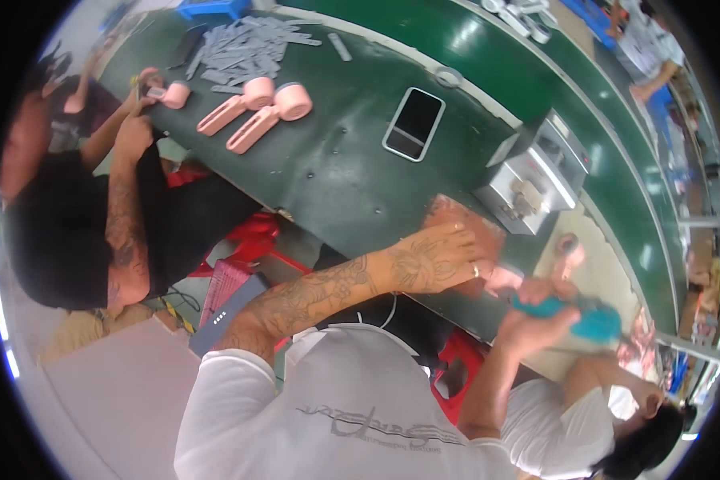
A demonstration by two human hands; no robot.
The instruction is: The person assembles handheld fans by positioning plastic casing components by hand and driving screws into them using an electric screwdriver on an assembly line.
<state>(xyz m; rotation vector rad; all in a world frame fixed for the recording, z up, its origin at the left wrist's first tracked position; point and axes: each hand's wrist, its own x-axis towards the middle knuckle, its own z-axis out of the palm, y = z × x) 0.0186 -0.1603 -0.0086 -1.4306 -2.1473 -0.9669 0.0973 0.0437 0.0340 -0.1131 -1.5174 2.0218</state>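
Note:
My left hand point(452, 254) lies at the edge of a reddish-brown sheet point(456, 212), its fingers closed round a pink handheld fan part point(504, 278) whose rounded end shows beside the fingertips. Close to that end, my right hand point(528, 326) grips a teal hand tool point(596, 320) with a thick rounded body. Motion smears the tool, so its tip and exact kind are unclear. Just beyond, another pink fan part point(566, 254) lies on the table's right side.
A grey metal tape dispenser point(532, 176) and a phone point(414, 124) stand beyond my hands. Two pink handheld fans point(256, 128) and a pile of grey strips point(248, 50) lie far left. Co-workers sit left and right, one holding a pink fan point(172, 94).

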